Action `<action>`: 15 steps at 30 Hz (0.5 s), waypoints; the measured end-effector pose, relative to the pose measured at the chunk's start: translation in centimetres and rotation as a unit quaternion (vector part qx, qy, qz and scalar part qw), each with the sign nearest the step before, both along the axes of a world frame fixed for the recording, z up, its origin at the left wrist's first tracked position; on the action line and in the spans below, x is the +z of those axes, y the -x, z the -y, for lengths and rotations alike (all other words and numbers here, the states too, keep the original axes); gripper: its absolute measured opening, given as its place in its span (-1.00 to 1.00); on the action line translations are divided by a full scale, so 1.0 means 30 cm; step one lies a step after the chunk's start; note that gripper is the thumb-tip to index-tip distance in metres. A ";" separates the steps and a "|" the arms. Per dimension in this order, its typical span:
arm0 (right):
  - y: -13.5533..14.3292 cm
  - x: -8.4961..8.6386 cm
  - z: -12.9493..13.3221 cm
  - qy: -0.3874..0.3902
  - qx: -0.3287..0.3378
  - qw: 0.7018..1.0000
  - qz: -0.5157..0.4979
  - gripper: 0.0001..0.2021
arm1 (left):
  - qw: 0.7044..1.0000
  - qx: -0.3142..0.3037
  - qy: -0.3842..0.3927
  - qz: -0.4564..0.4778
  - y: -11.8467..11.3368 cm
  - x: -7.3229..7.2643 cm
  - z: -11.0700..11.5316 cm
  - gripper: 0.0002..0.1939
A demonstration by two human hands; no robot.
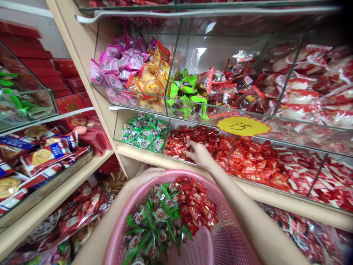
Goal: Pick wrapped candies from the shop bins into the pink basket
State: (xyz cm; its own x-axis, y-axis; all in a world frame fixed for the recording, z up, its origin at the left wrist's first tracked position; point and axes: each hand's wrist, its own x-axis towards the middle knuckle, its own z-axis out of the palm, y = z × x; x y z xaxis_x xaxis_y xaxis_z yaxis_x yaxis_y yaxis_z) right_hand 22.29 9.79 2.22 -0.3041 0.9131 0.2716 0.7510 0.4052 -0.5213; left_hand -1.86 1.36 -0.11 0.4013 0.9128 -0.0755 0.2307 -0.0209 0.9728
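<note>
My left hand [147, 177] grips the far left rim of a pink plastic basket [220, 198], fingers lying along its edge. Inside the basket, candies with clear and green wrappers [154, 217] fill the left side, and red-wrapped candies [197, 204] lie at the far right. Beyond the rim, my right hand [199, 152] reaches into a shelf compartment of dark red-wrapped candies [179, 138]. Its thumb and forefinger are parted just over the candies, and nothing shows between them. The remaining fingers are partly hidden.
Green-and-silver candies [145, 132] fill the compartment to the left; brighter red ones [253, 160] lie to the right. A glass-fronted shelf above holds purple packets [118, 62] and a yellow price tag [244, 126]. A wooden upright [79, 73] and packaged biscuits [49, 151] stand left.
</note>
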 end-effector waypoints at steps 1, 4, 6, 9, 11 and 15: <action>0.000 -0.001 0.001 -0.001 0.001 1.000 -0.008 -0.85 | 1.000 -0.014 0.005 -0.003 -0.002 0.016 0.005 -0.76; 0.002 0.000 0.007 -0.008 0.013 0.999 -0.033 -0.85 | 0.999 -0.035 0.013 -0.005 -0.007 0.047 0.011 -0.77; 0.005 0.003 0.012 -0.012 0.023 0.998 -0.049 -0.83 | 0.999 -0.048 0.009 -0.001 -0.006 0.047 0.008 -0.75; 0.007 0.016 0.018 -0.016 0.026 0.997 -0.065 -0.82 | 0.998 -0.058 0.008 0.010 0.001 0.027 0.002 -0.69; 0.006 0.031 0.025 -0.025 0.021 0.997 -0.073 -0.83 | 0.999 -0.047 0.013 0.010 0.007 0.017 0.001 -0.67; -0.005 0.073 0.081 -0.081 -0.010 0.995 -0.055 -0.83 | 0.999 -0.031 0.021 0.003 0.008 0.024 0.010 -0.66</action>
State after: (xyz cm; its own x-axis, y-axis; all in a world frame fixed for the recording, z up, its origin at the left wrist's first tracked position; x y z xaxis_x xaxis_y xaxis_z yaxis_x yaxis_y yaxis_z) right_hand 22.43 7.38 4.41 -0.2471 0.8602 0.4462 0.7021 0.4763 -0.5294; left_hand -2.10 1.07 0.60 0.4584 0.8818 -0.1110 0.2242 0.0061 0.9745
